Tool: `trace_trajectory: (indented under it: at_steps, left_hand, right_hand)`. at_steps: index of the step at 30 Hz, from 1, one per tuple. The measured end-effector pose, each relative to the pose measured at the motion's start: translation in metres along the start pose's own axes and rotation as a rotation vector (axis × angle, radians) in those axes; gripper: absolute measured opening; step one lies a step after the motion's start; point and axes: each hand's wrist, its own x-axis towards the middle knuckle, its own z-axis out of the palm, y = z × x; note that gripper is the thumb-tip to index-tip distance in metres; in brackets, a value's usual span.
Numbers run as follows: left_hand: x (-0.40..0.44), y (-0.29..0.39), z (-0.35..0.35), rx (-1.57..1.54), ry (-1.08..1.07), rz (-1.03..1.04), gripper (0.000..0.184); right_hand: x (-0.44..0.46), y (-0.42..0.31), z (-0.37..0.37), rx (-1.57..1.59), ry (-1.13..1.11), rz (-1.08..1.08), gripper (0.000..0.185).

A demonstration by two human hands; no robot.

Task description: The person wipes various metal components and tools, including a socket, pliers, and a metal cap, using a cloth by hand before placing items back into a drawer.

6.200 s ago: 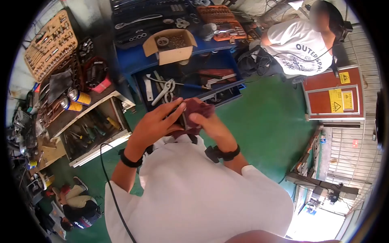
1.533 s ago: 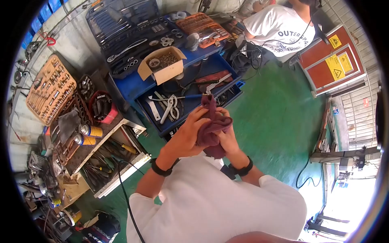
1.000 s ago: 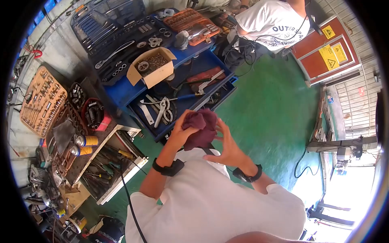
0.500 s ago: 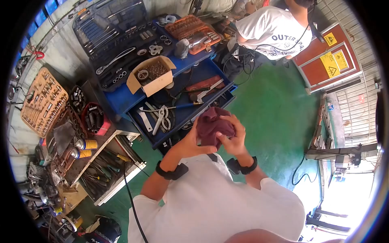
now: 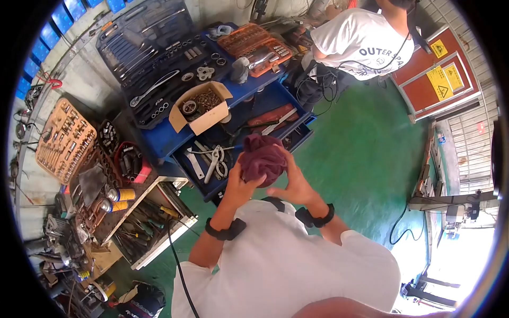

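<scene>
A bunched maroon cloth is held up in front of my chest, over the near edge of the open blue drawer. My left hand grips its left side, with the thumb across the lower front. On the right side my right hand touches the cloth with its fingers, the thumb spread away below. Whether anything is inside the cloth cannot be seen. Beyond it, pliers and a flat silver tool lie in the drawer.
An open cardboard box of small metal parts stands on the blue cabinet, beside a socket set. To the left is a workbench with two yellow-blue cans and a drawer of tools. A person is at the upper right.
The cloth went from stretched and twisted to a rounded bunch, turned between my hands. Since the last earlier frame it has shifted slightly left, and my right fingers have loosened around it.
</scene>
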Motion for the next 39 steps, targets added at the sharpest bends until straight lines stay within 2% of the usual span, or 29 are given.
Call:
trace_trajectory:
  at_steps: [1, 2, 4, 9, 11, 12, 13, 14, 16, 17, 20, 25, 29, 31, 39]
  left_hand:
    - [0.002, 0.000, 0.000, 0.014, -0.015, 0.030, 0.055]
    - [0.003, -0.003, 0.000, 0.018, -0.010, 0.032, 0.055]
    - [0.003, -0.007, 0.000, 0.041, 0.000, -0.015, 0.054]
    - [-0.003, 0.005, -0.008, -0.012, -0.029, -0.032, 0.061]
    - [-0.006, 0.009, -0.009, 0.033, -0.019, -0.031, 0.059]
    - [-0.008, 0.010, -0.009, 0.072, -0.005, -0.033, 0.056]
    - [-0.012, 0.007, -0.014, 0.181, -0.027, 0.031, 0.038]
    - [-0.013, 0.001, -0.018, 0.184, -0.022, 0.024, 0.038]
    - [-0.012, -0.006, -0.023, 0.201, -0.072, 0.300, 0.025]
    - [-0.014, -0.008, -0.025, 0.202, -0.067, 0.300, 0.025]
    - [-0.019, -0.006, -0.030, 0.201, -0.040, 0.218, 0.027]
    - [-0.026, 0.008, -0.043, 0.114, -0.103, -0.055, 0.030]
    - [-0.029, 0.020, -0.042, -0.008, -0.100, -0.090, 0.039]
    - [-0.032, 0.027, -0.039, -0.131, -0.134, -0.104, 0.046]
    - [-0.035, 0.025, -0.052, -0.060, -0.175, -0.120, 0.051]
  right_hand:
    - [0.003, -0.001, 0.002, -0.067, 0.006, -0.004, 0.110]
    - [0.005, -0.001, 0.004, -0.063, 0.003, -0.007, 0.110]
    - [0.008, -0.002, 0.008, -0.364, 0.084, -0.077, 0.115]
    - [0.013, -0.003, 0.011, -0.400, 0.103, -0.039, 0.112]
    - [0.012, -0.002, 0.011, -0.392, 0.109, -0.016, 0.111]
    - [0.011, 0.003, 0.011, -0.394, 0.129, -0.075, 0.112]
    - [0.010, 0.005, 0.013, -0.393, 0.147, -0.131, 0.113]
    - [0.008, 0.006, 0.017, -0.386, 0.144, -0.127, 0.113]
    - [0.012, 0.007, 0.022, -0.377, 0.255, -0.228, 0.111]
    - [0.015, 0.005, 0.023, -0.374, 0.251, -0.229, 0.111]
    - [0.024, 0.000, 0.027, -0.413, 0.268, -0.262, 0.105]
    - [0.029, -0.008, 0.033, -0.421, 0.159, -0.126, 0.108]
    - [0.032, -0.001, 0.035, -0.430, 0.097, -0.081, 0.111]
    - [0.032, 0.005, 0.033, -0.438, 0.070, -0.176, 0.114]
    - [0.040, 0.011, 0.030, -0.404, 0.004, -0.195, 0.111]
